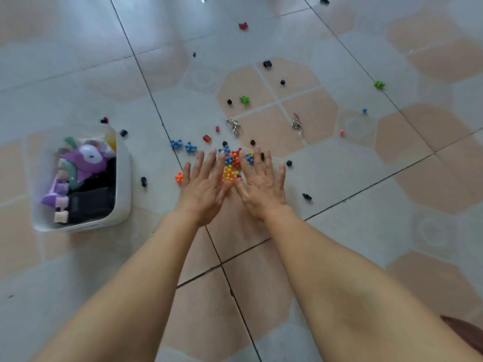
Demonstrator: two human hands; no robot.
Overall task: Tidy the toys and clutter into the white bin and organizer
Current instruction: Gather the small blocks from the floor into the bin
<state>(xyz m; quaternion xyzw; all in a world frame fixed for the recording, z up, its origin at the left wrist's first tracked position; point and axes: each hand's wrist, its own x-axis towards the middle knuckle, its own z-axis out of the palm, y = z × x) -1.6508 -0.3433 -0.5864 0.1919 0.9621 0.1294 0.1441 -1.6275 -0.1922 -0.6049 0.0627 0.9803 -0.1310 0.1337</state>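
A small heap of coloured knobbly toy pieces (232, 163), blue, orange, red and yellow, lies on the tiled floor in the middle of the view. My left hand (206, 184) and my right hand (261, 186) lie flat on either side of it, fingers straight and spread, thumbs nearly meeting below the heap. The white bin (122, 178) stands on the floor to the left. It holds a purple toy (88, 160), black items and other pieces.
Loose pieces are scattered over the floor: blue ones (183, 145), an orange one (179, 177), green ones (245, 100), a red one (243, 26) and several black bits. Two metal clips (234, 125) (296, 122) lie beyond the heap.
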